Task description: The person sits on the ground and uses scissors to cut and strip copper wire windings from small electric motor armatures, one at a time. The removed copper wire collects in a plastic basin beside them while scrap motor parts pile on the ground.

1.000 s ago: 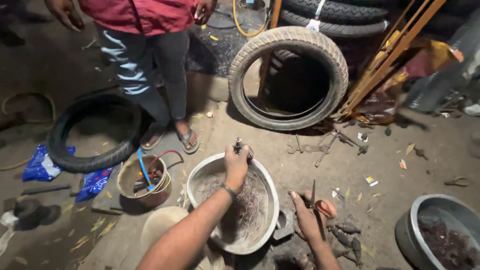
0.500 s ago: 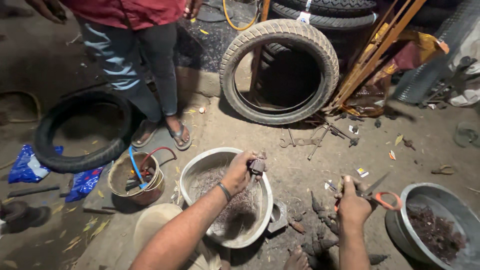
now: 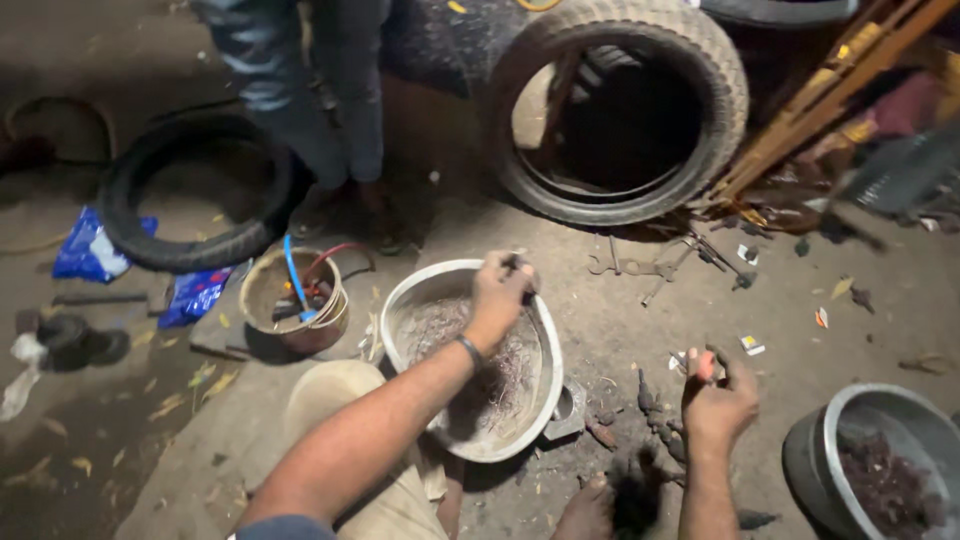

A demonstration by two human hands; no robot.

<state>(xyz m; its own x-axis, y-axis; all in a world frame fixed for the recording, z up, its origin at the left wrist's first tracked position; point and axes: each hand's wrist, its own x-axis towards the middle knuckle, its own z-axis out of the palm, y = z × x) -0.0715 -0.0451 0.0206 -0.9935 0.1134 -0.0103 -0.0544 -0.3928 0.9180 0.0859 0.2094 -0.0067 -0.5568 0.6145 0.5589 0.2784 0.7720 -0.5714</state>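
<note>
Head view, the only 1 I have: my left hand (image 3: 497, 295) is over the far rim of the wide metal basin (image 3: 400, 300), which sits on the dirt floor between my knees. The fingers are pinched tight on a small dark part (image 3: 515, 265), held just above the rim. I cannot tell what kind of part it is. The bottom of the basin is covered with grey filings or wire scraps.

My right hand (image 3: 718, 400) is well off to the right, raised over a scatter of dark metal bits (image 3: 650, 400) on the ground. It is curled closed around a thin tool with a red end (image 3: 705, 365). Only the red tip shows past the fingers, so I cannot see the working end.

As I judge it, this is a sorting or cleaning step: 1 piece is up out of the basin, the tool is ready in the other hand, and the 2 are apart. Bringing them together would call for a steady pinch on the part, and for keeping it over the basin so that a drop lands inside.

Round about: a second metal bowl (image 3: 830, 420) of dark scraps at the right, a small bucket (image 3: 262, 290) with a blue hose, 2 tyres, 1 upright (image 3: 720, 90) and 1 flat (image 3: 130, 220), and another person's legs (image 3: 350, 110) standing beyond.
</note>
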